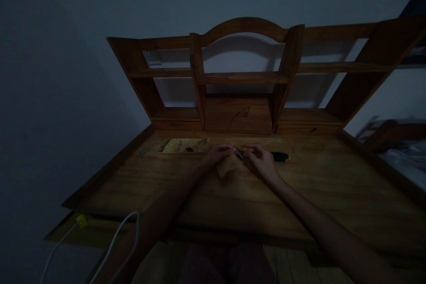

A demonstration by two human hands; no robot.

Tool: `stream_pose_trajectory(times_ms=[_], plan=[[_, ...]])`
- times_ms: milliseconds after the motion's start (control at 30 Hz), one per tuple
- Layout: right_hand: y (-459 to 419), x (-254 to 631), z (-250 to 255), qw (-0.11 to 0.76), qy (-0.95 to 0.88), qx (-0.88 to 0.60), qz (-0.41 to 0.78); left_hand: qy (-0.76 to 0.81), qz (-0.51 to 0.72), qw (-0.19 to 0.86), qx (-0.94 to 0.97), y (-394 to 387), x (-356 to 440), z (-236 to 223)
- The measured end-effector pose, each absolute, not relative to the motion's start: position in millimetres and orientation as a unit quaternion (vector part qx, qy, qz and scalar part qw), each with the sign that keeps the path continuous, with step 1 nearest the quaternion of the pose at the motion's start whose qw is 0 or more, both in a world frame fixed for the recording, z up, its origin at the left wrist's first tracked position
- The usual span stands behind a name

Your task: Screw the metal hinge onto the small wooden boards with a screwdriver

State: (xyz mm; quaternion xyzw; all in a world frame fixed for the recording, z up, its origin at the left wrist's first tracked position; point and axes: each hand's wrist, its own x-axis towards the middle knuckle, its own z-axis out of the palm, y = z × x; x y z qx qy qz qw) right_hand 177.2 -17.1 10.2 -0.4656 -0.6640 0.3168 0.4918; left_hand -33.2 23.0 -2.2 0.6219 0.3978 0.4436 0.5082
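Note:
In the dim light my left hand [218, 154] is closed on a tan, folded piece [227, 167], paper or thin card by its look, which hangs below the fingers. A small shiny metal piece [238, 154] shows at the left fingertips, between my two hands. My right hand [262, 163] is just right of it, thumb and fingers drawn together in a pinch. What the right fingertips hold is too small and dark to make out. Partly behind the right hand lies a black object with a yellow end [280, 156], like a tool handle.
A pale strip with ragged edges [173, 145] lies on the wooden desk [319, 195], a dark flake [189, 149] on it. Left of it is a small metal piece [143, 151]. A wooden shelf unit [246, 78] stands at the back. A white cable [116, 235] loops by my left arm.

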Motion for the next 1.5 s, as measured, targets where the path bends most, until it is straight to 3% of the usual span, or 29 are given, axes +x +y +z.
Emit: stream_pose_trajectory(times_ms=[133,300,733,1500], plan=[[-12.9,173.2,1.2,0.449,-0.662,-0.453,0.395,0.390,0.399,0.507,0.657,23.2,-33.1,-0.6],[-11.0,170.6,-4.3,0.421,-0.683,-0.433,0.411,0.413,0.353,0.491,0.681,23.0,-33.7,-0.8],[-27.2,169.7,13.8,0.419,-0.770,-0.431,0.215,0.412,0.358,0.486,0.682,25.0,-33.3,-3.1],[-25.9,174.8,18.2,0.438,-0.767,-0.445,0.150,0.436,0.446,0.516,0.586,24.0,-32.2,-1.1]])
